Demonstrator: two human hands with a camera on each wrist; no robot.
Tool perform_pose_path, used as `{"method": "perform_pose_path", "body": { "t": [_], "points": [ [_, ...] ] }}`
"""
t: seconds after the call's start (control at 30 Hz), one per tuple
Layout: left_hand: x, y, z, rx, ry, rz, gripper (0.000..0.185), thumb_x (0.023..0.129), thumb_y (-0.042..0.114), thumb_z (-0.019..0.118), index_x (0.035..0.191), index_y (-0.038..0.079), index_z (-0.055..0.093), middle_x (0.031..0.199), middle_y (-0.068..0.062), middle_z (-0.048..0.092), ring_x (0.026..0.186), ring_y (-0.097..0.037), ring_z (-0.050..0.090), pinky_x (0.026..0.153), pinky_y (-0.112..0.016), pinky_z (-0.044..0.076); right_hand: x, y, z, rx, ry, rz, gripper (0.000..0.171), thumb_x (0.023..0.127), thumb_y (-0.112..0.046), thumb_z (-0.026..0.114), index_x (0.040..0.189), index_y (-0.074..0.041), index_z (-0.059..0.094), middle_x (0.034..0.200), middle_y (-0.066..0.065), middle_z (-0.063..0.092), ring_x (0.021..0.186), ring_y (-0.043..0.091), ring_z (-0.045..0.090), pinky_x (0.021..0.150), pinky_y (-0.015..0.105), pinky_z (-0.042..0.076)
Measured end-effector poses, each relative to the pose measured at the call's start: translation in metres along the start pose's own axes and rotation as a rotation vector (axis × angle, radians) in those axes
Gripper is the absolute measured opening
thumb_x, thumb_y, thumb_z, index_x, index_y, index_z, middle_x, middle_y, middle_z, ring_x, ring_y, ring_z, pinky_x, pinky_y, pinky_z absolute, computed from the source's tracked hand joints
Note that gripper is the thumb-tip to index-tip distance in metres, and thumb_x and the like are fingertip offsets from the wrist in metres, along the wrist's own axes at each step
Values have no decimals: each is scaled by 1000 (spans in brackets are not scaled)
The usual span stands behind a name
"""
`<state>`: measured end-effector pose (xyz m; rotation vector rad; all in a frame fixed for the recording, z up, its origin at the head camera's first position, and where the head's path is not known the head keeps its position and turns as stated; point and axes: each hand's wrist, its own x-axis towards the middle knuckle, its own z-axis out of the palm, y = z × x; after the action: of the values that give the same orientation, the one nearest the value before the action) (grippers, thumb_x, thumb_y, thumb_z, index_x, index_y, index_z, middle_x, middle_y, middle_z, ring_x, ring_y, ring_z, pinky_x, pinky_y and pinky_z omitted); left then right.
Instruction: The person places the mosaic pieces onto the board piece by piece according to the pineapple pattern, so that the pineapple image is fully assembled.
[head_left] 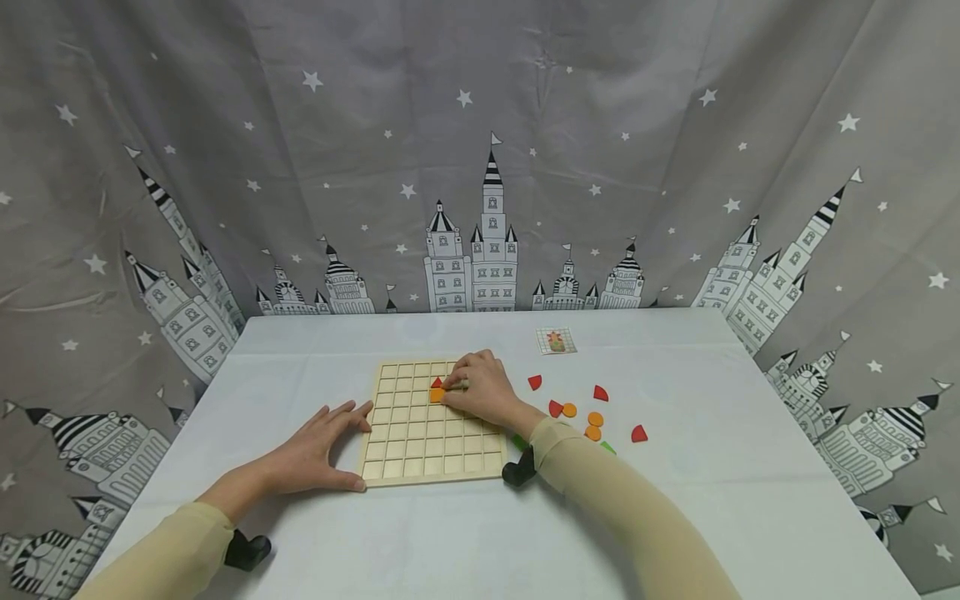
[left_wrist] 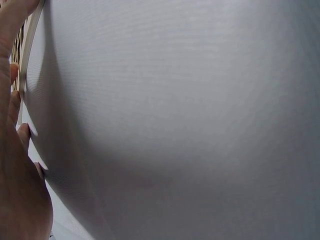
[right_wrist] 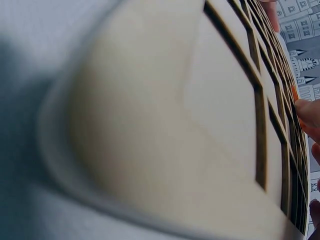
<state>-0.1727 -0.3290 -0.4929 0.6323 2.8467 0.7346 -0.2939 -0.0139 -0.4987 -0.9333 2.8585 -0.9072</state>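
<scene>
A light wooden board with a grid of square cells lies on the table. My left hand spreads along its left edge, fingers and thumb against the rim. In the left wrist view, that hand shows only at the far left. Over the upper part of the board, my right hand pinches an orange square tile with thumb and fingertips. A red tile lies just behind it in the grid. The right wrist view shows the thumb at the orange tile; the other fingers are mostly cut off.
Right of the board lie loose red quarter-round tiles, orange round tiles and green pieces, one partly under the right wrist. A small picture card lies farther back on the white table. A grey castle-print curtain hangs behind.
</scene>
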Motion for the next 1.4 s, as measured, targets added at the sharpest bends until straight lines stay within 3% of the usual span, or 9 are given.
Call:
{"method": "perform_pose_path", "body": {
  "t": [0.5, 0.87, 1.07, 1.17, 1.3, 1.4],
  "points": [
    [0, 2, 0, 10, -12, -29, 87, 65, 75, 80, 128, 21, 54, 165, -10, 32, 153, -42, 19, 124, -62, 6, -6, 3, -7, 55, -16, -33, 20, 90, -41, 75, 106, -30, 80, 117, -9, 61, 121, 19, 44, 106, 43, 37],
    [0, 3, -1, 16, -14, -43, 88, 64, 77, 80, 128, 21, 54, 165, -10, 33, 153, -42, 19, 124, -63, 6, -21, 17, -39, 118, -30, -11, 26, 90, -37, 78, 112, -23, 79, 121, -6, 61, 123, 22, 42, 109, 47, 35],
    [0, 1, 0, 13, -9, -33, 88, 64, 76, 80, 127, 21, 54, 164, -11, 34, 152, -43, 19, 123, -63, 6, -37, 36, -66, 143, -42, 38, 29, 91, -34, 78, 118, -21, 77, 125, -6, 61, 125, 22, 41, 107, 49, 39],
    [0, 2, 0, 8, -11, -34, 88, 64, 76, 80, 127, 20, 54, 164, -12, 34, 152, -43, 19, 123, -64, 6, -46, 52, -79, 118, -43, 60, 31, 91, -34, 78, 120, -21, 76, 127, -3, 61, 132, 26, 42, 119, 54, 28],
    [0, 2, 0, 9, -10, -38, 88, 64, 76, 81, 126, 20, 54, 164, -12, 34, 152, -43, 20, 123, -63, 6, -61, 73, -95, 81, -57, 112, 32, 90, -32, 78, 120, -21, 76, 131, 3, 62, 140, 34, 37, 122, 60, 19],
    [0, 1, 1, 12, -7, -36, 88, 64, 76, 80, 126, 21, 54, 164, -12, 34, 152, -42, 20, 124, -63, 6, -75, 87, -107, 59, -73, 164, 30, 90, -32, 78, 118, -24, 77, 134, 3, 62, 137, 34, 36, 116, 62, 29]
  ]
}}
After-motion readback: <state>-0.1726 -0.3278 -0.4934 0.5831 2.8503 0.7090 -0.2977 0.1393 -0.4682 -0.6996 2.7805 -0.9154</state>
